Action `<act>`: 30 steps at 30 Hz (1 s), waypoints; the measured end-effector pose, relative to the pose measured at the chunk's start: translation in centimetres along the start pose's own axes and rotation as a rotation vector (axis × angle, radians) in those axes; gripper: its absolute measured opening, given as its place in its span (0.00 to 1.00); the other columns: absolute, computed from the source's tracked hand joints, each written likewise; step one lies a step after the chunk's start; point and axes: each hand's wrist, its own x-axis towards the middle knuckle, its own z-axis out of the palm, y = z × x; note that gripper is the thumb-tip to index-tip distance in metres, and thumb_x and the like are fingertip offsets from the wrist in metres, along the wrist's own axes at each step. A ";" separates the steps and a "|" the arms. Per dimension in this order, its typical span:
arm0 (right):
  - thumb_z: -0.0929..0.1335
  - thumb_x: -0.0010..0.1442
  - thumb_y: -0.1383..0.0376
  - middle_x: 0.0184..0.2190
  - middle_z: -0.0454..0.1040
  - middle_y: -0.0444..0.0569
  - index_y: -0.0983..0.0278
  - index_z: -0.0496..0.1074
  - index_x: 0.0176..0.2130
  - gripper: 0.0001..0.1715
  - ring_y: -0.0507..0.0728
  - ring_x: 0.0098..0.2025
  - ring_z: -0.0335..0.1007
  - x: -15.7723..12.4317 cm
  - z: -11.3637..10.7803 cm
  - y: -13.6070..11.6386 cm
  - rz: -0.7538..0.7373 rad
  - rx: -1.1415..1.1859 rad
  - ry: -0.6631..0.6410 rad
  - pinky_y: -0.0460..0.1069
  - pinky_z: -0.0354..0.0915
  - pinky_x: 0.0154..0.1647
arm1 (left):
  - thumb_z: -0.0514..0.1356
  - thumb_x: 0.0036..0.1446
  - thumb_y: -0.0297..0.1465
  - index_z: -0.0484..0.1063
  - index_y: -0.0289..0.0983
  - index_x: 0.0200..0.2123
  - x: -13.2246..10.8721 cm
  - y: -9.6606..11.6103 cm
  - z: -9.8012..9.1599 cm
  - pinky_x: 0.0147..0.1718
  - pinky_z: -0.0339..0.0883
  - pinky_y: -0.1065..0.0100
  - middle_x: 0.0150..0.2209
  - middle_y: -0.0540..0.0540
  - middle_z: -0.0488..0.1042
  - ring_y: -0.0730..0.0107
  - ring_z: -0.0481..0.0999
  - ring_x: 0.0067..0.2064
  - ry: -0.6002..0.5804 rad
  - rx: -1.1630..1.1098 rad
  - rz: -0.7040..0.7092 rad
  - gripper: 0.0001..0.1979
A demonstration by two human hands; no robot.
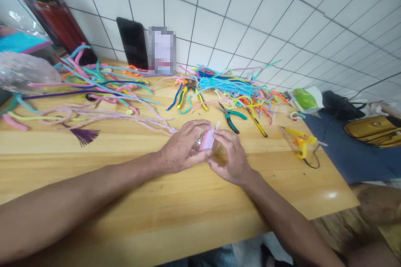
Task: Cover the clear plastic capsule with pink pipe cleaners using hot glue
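Over the middle of the table, my left hand is closed round a clear, rounded plastic piece. A band of lilac and pink pipe cleaners wraps it. The fingers of my right hand are bent against the band's right side, pinching at the lilac pipe cleaner whose short end sticks up. Both hands hide much of the piece, so its full shape cannot be made out. Just beyond them lie teal-handled pliers and a yellow craft knife.
Loose pipe cleaners sprawl over the left, with a purple tassel. Behind are yellow-green pliers and a blue bundle of pipe cleaners. A yellow glue gun stands right. A phone and red flask stand at the wall.
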 end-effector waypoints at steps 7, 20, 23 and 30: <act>0.75 0.62 0.67 0.60 0.77 0.62 0.61 0.60 0.73 0.45 0.70 0.63 0.76 0.4 -0.2 0.3 -0.029 0.018 -0.018 0.69 0.76 0.62 | 0.63 0.72 0.39 0.61 0.39 0.69 0.0 -0.1 0.0 0.68 0.70 0.44 0.66 0.31 0.72 0.46 0.71 0.69 0.002 0.007 0.013 0.28; 0.75 0.63 0.65 0.63 0.73 0.63 0.59 0.57 0.74 0.48 0.72 0.65 0.73 0.1 -0.3 0.6 0.037 0.066 -0.058 0.70 0.76 0.63 | 0.63 0.72 0.39 0.61 0.39 0.69 0.1 0.0 -0.1 0.68 0.70 0.44 0.66 0.31 0.72 0.47 0.71 0.69 -0.012 0.021 0.020 0.27; 0.75 0.62 0.66 0.63 0.73 0.64 0.59 0.58 0.73 0.47 0.72 0.65 0.73 0.3 -0.5 0.8 0.016 0.071 -0.069 0.70 0.75 0.62 | 0.63 0.72 0.39 0.61 0.39 0.69 0.1 0.0 -0.1 0.67 0.71 0.43 0.65 0.32 0.72 0.47 0.72 0.69 -0.012 0.028 0.028 0.27; 0.75 0.62 0.67 0.62 0.72 0.63 0.59 0.59 0.73 0.47 0.72 0.65 0.72 0.6 -0.6 0.8 0.024 0.073 -0.098 0.69 0.74 0.64 | 0.62 0.73 0.39 0.61 0.40 0.69 0.1 0.0 -0.2 0.68 0.70 0.43 0.66 0.32 0.71 0.47 0.71 0.69 -0.033 0.026 0.021 0.27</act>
